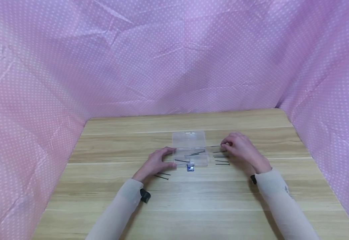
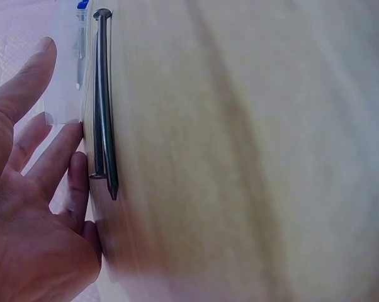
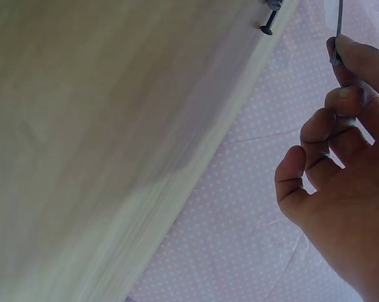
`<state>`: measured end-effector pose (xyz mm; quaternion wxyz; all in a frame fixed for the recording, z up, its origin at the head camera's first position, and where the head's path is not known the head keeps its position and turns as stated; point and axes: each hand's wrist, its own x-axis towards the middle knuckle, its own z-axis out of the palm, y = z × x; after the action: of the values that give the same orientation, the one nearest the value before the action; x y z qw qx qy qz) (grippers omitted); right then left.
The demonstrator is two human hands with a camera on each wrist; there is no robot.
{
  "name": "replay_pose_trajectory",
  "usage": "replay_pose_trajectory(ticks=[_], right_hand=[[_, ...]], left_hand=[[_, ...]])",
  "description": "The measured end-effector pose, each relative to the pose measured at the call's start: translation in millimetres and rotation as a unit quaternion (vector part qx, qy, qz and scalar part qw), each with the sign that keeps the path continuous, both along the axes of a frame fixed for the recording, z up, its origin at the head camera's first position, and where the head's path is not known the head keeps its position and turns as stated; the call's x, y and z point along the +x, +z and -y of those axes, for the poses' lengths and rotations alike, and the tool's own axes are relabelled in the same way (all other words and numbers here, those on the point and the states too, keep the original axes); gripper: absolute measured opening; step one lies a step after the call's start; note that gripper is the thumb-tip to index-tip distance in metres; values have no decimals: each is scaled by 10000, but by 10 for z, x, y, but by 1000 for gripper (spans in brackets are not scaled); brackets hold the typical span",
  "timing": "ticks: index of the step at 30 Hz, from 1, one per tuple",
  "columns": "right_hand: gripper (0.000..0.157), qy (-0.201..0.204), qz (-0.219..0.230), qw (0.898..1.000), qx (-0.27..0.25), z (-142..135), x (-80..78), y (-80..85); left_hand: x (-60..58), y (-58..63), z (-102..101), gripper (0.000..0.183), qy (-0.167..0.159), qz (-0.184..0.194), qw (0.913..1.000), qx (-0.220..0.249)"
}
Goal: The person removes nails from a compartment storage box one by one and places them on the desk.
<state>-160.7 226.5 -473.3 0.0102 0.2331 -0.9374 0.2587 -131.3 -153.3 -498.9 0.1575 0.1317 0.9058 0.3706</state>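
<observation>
A clear plastic box point(image 1: 205, 160) lies on the table with its lid point(image 1: 189, 139) folded back; several nails point(image 1: 182, 161) are inside. A blue label point(image 1: 190, 167) shows at its front edge. My left hand point(image 1: 157, 161) is at the box's left end, thumb by the front corner and index finger by the hinge, fingers fairly straight. Two nails point(image 2: 102, 94) lie beside that hand. Right of the box, my right hand point(image 1: 242, 146) pinches a nail point(image 3: 339, 25) by its head end between thumb and index finger, its point toward the box. The other fingers are loosely bent.
Several nails point(image 1: 221, 156) lie in a rough column on the table, right of the box and below the right hand. The wooden table point(image 1: 192, 206) is bordered at the back and sides by pink dotted cloth point(image 1: 162, 66).
</observation>
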Motion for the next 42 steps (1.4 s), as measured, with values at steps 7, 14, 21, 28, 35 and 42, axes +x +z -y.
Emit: replay_pose_trajectory(ticks=[7, 14, 21, 28, 35, 42], right_hand=[[6, -24, 151, 9998, 140, -7, -41, -30], [7, -11, 287, 9991, 297, -10, -86, -49], [9, 23, 427, 9980, 464, 0, -108, -55], [9, 61, 553, 9970, 535, 13, -118, -67], [8, 163, 663, 9949, 745, 30, -137, -88], [6, 218, 572, 9948, 819, 19, -141, -106]], left_hand=[[9, 5, -4, 67, 15, -17, 10000, -18], [6, -12, 5, 68, -93, -65, 9999, -27], [2, 2, 16, 67, -139, -30, 9999, 33], [-1, 0, 11, 66, -91, -26, 10000, -32], [0, -8, 16, 66, -82, -22, 10000, 0], [9, 0, 15, 66, -63, 17, 10000, 34]])
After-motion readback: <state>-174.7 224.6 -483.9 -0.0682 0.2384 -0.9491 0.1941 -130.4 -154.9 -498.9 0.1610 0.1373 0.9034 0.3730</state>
